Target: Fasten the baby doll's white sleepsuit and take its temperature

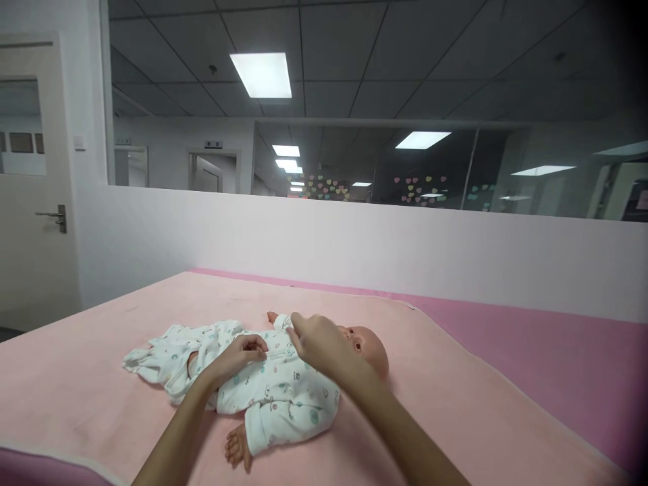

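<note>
A baby doll (372,347) lies on its back, its head to the right, dressed in a white romper (283,378) printed with small green and brown figures. Over the doll's belly, my left hand (248,352) rests with curled fingers, thumb and fingertips closed on the front of the romper. My right hand (314,341) hovers at the upper chest, close to the chin, its fingers bent together; what they hold is hidden. Part of the doll's face is covered by that hand. One doll hand (237,445) lies palm down at the near side. The romper's legs spread loosely to the left, with a gap showing a bit of the doll's leg.
A pale pink sheet (101,378) covers the surface under the doll, over a darker pink layer (557,358) at the right. Behind stands a white half wall (354,243) with glass above. A door (30,256) is at the left.
</note>
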A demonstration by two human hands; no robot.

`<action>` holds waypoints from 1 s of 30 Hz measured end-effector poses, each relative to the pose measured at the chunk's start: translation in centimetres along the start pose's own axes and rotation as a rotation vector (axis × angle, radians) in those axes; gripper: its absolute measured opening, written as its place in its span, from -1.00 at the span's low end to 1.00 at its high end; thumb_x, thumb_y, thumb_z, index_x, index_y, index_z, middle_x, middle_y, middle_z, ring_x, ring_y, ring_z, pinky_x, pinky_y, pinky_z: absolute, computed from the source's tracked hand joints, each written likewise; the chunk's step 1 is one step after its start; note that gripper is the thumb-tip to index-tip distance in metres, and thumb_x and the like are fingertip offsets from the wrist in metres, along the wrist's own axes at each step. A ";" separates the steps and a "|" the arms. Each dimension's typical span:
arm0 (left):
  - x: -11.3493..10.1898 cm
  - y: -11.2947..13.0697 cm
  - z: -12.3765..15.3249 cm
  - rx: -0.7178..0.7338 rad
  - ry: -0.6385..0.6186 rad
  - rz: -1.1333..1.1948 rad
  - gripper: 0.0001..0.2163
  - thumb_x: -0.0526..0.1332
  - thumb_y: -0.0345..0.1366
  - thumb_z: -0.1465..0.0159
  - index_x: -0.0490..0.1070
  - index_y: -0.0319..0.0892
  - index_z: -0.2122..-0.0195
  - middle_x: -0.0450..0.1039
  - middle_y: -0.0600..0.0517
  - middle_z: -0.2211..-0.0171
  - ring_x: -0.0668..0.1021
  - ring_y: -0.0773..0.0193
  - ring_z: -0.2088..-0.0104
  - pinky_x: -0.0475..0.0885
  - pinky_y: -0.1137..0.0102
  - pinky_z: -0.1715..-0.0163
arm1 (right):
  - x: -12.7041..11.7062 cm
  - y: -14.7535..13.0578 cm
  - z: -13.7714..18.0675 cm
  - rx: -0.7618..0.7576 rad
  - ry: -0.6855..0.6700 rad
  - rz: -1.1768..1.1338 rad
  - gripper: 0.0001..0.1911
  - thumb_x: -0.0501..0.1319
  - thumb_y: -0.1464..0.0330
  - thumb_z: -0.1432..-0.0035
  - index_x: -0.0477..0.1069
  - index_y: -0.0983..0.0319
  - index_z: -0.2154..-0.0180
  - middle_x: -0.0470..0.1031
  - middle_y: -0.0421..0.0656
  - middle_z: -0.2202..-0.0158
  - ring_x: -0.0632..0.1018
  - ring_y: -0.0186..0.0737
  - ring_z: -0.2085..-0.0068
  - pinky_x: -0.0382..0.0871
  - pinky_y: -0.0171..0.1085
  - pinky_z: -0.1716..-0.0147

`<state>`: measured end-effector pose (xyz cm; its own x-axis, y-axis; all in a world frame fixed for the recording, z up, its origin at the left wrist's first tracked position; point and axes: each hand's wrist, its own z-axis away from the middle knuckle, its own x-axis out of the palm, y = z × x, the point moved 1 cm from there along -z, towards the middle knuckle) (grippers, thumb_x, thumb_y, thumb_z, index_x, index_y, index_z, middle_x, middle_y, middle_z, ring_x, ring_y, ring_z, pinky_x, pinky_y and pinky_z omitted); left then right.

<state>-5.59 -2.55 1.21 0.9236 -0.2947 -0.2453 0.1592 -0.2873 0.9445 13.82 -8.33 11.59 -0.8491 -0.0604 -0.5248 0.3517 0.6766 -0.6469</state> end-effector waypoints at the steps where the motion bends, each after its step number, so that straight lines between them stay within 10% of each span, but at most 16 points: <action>1: 0.0 0.0 0.0 -0.004 -0.002 0.003 -0.88 0.19 -0.29 0.01 0.36 -0.23 0.46 0.27 0.11 0.55 0.31 0.36 0.48 0.16 0.46 0.43 | 0.7 0.2 -0.1 -0.004 0.049 0.022 -0.64 -0.03 0.17 -0.14 0.09 0.14 0.64 0.09 -0.36 0.76 0.11 -0.45 0.71 -0.03 -0.40 0.74; 7: -0.1 -0.3 -0.2 0.009 -0.003 0.032 -0.90 0.20 -0.33 0.00 0.36 -0.23 0.46 0.28 0.11 0.54 0.31 0.37 0.47 0.16 0.47 0.42 | 2.7 2.9 0.0 -0.075 0.323 0.361 -0.69 -0.05 0.19 -0.17 0.10 0.19 0.56 0.08 -0.34 0.69 0.13 -0.45 0.66 -0.02 -0.39 0.61; 14: -0.1 -0.3 -0.2 -0.007 0.002 0.019 -0.89 0.20 -0.31 0.00 0.37 -0.23 0.46 0.28 0.10 0.53 0.31 0.36 0.46 0.17 0.47 0.41 | 4.0 9.4 2.1 -0.066 0.312 0.694 -0.73 -0.08 0.28 -0.20 0.24 0.22 0.47 0.32 -0.24 0.61 0.34 -0.37 0.59 0.02 -0.36 0.57; 30: 0.0 0.0 0.0 -0.037 0.015 -0.021 -0.86 0.21 -0.26 0.01 0.36 -0.22 0.45 0.29 0.10 0.55 0.33 0.34 0.46 0.19 0.46 0.41 | 5.5 10.9 3.1 -0.046 0.285 0.642 -0.77 -0.07 0.34 -0.19 0.34 0.22 0.31 0.43 -0.14 0.41 0.41 -0.25 0.32 0.18 -0.29 0.30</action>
<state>-5.60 -2.58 1.24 0.9251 -0.2748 -0.2622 0.1914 -0.2590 0.9467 14.19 -3.60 -0.04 -0.5516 0.5517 -0.6256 0.8063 0.5447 -0.2305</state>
